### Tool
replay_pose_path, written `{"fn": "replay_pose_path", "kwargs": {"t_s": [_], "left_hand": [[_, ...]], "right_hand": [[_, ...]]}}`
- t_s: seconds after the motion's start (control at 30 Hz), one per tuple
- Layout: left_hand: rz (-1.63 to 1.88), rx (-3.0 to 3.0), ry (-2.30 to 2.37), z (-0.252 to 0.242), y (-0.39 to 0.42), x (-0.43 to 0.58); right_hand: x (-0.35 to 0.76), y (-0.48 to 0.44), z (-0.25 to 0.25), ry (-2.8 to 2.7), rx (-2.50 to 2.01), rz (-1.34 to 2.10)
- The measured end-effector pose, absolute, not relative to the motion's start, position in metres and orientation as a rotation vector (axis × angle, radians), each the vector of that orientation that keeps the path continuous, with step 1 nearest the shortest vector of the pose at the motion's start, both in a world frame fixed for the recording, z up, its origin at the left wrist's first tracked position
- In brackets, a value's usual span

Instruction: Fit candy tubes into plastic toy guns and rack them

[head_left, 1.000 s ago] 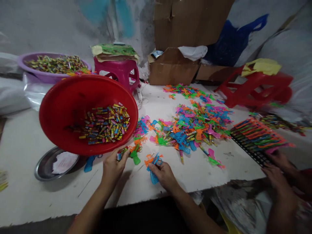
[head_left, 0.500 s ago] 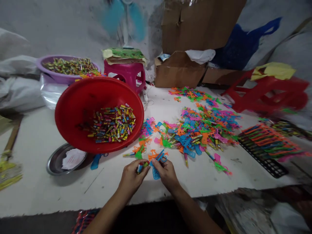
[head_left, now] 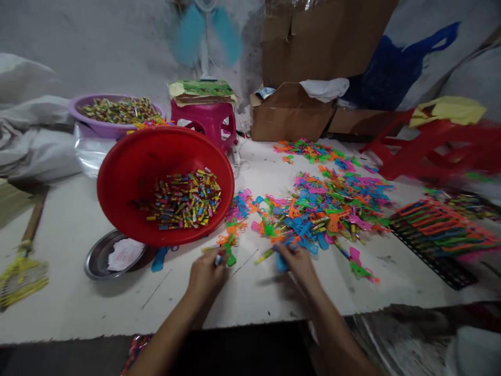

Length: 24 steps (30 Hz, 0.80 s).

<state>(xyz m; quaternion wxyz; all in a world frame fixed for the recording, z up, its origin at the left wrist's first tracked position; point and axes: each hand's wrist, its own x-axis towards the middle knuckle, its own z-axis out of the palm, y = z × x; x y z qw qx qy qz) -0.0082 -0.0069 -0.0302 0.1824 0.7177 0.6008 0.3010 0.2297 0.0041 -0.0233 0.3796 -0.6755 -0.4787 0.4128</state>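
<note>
My left hand (head_left: pixel 206 274) is closed near the front of the table, with the pale end of a small wrapped tube poking out between thumb and fingers. Beside its fingertips lies a green toy gun (head_left: pixel 230 255). My right hand (head_left: pixel 299 265), blurred by motion, grips a blue toy gun (head_left: pixel 281 262) at the near edge of a heap of toy guns (head_left: pixel 313 209) in blue, orange, green and pink. A yellow tube (head_left: pixel 265 256) juts out leftward from the blue gun. A tilted red basin (head_left: pixel 125 183) holds many small tubes in bright wrappers.
Left of my hands are a metal bowl (head_left: pixel 94 263) with paper and a yellow brush (head_left: pixel 23 279). To the right, a black rack (head_left: pixel 442 271) holds rows of toys near a red stool (head_left: pixel 434 149). Behind stand a pink stool (head_left: pixel 213 122), a purple basin (head_left: pixel 78 112) and cardboard boxes (head_left: pixel 289 122).
My hands have moved apart. The right hand has carried the blue toy gun rightward to the heap, now with a yellow tube sticking out. The left has shifted slightly left.
</note>
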Motion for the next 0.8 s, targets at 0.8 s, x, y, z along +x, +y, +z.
{"fn": "replay_pose_path", "kwargs": {"t_s": [0.8], "left_hand": [[1.027, 0.902, 1.327, -0.027, -0.021, -0.012]], "right_hand": [[0.135, 0.011, -0.041, -1.17, -1.257, 1.428]]}}
